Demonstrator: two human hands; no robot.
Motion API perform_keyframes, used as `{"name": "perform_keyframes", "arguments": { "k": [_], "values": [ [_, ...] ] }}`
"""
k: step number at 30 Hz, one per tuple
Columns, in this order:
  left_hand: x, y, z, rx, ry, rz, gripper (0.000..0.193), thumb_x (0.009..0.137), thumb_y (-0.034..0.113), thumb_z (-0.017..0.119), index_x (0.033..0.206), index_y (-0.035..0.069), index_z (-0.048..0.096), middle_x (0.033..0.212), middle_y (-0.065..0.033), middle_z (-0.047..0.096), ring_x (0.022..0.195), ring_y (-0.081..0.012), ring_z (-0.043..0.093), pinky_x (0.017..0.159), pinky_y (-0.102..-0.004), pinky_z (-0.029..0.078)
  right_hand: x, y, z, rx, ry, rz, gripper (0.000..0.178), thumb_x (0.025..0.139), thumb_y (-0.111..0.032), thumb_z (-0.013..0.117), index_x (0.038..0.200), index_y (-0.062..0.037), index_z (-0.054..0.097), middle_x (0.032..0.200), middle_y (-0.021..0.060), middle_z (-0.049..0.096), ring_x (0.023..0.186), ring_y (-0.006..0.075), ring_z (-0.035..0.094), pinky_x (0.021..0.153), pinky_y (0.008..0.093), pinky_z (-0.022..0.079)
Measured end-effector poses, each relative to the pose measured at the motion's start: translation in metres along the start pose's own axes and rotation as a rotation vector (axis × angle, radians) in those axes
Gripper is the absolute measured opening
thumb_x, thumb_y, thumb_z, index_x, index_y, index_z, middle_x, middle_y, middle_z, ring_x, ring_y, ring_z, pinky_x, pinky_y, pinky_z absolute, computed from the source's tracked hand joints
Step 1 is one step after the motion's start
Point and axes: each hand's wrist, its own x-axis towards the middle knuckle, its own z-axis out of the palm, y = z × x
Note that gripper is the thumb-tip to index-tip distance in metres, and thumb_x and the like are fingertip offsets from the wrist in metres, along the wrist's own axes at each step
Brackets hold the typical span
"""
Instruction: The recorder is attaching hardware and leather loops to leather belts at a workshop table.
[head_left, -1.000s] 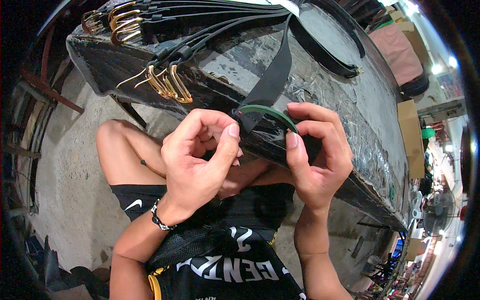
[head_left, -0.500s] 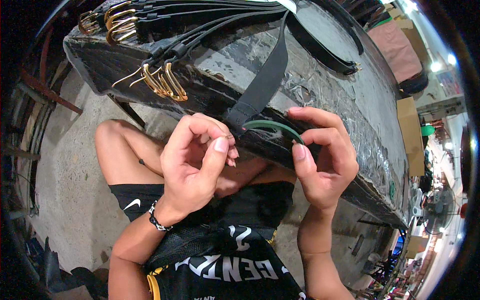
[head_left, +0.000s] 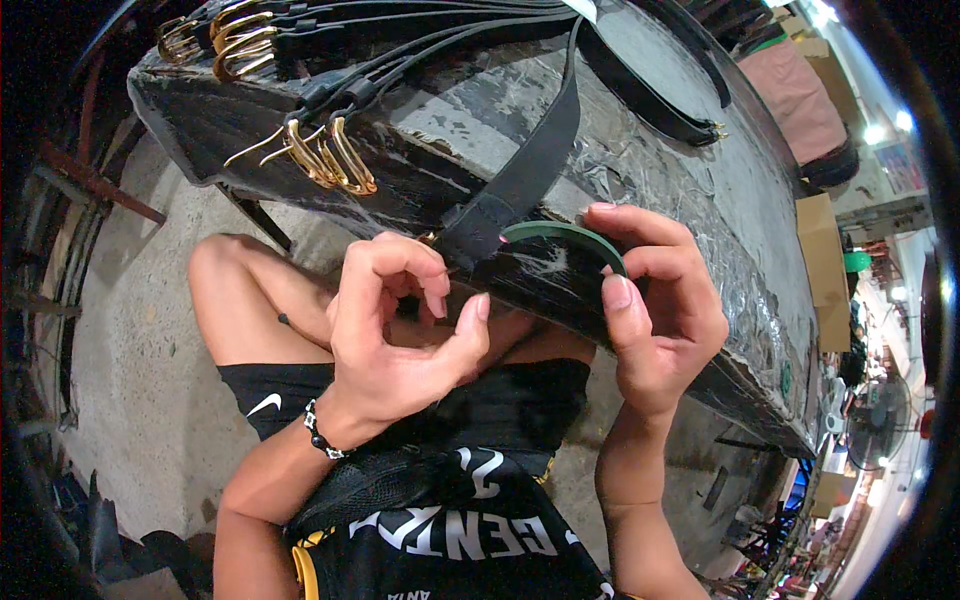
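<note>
Your left hand (head_left: 400, 345) is half open, thumb and forefinger parted and empty. Just beyond it — between your hands — is the black strap (head_left: 528, 158), then the green strip (head_left: 562, 231), arching from beside the strap's end into your pinching right hand (head_left: 668, 310).

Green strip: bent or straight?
Bent: the green strip curves in an arch from beside the black strap to the right hand, which pinches it.
</note>
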Motion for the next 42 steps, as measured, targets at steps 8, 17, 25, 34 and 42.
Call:
{"name": "perform_keyframes", "arguments": {
  "k": [8,17,25,34,42],
  "values": [
    [0.008,0.004,-0.002,0.177,-0.011,-0.018,0.028,0.08,0.001,0.084,0.094,0.001,0.059,0.079,-0.0038,0.057,0.065,-0.0103,0.054,0.054,-0.0239,0.044,0.001,0.0,-0.001,-0.067,-0.05,-0.063,0.01,0.08,-0.002,0.07,0.088,0.0023,0.065,0.114,0.0237,0.071,0.101,0.0296,0.07,0.091,0.0377,0.054],
    [0.011,0.004,-0.01,0.145,-0.031,0.081,0.006,0.086,-0.006,0.071,0.088,-0.004,0.066,0.083,-0.0099,0.064,0.068,-0.0149,0.059,0.057,-0.0262,0.047,0.006,-0.008,-0.002,-0.222,-0.147,-0.105,0.011,0.076,-0.002,0.072,0.084,0.0005,0.065,0.115,0.0208,0.071,0.099,0.0299,0.071,0.088,0.0362,0.055],
    [0.012,0.006,-0.011,0.145,-0.051,0.106,0.005,0.087,-0.006,0.07,0.089,-0.005,0.066,0.084,-0.0109,0.065,0.068,-0.0153,0.059,0.058,-0.0264,0.048,0.005,-0.007,-0.001,-0.226,-0.142,-0.114,0.011,0.075,-0.002,0.072,0.083,-0.0004,0.065,0.116,0.0196,0.071,0.099,0.03,0.07,0.088,0.0373,0.055],
    [0.01,0.006,-0.01,0.114,-0.029,0.084,0.006,0.086,-0.006,0.07,0.085,-0.005,0.065,0.083,-0.0111,0.064,0.068,-0.0164,0.058,0.059,-0.0269,0.048,0.005,-0.008,0.0,-0.248,-0.146,-0.121,0.012,0.075,-0.001,0.072,0.084,-0.0008,0.065,0.115,0.0191,0.071,0.1,0.03,0.07,0.088,0.0368,0.055],
    [0.005,0.008,-0.006,0.011,0.142,-0.072,0.029,0.088,-0.002,0.076,0.112,-0.001,0.059,0.077,-0.0015,0.057,0.065,-0.0043,0.053,0.054,-0.0174,0.04,0.003,-0.006,0.002,-0.077,-0.043,-0.074,0.011,0.078,0.0,0.07,0.088,0.0016,0.065,0.112,0.0228,0.071,0.098,0.0288,0.07,0.088,0.0366,0.054]
  ]
}}
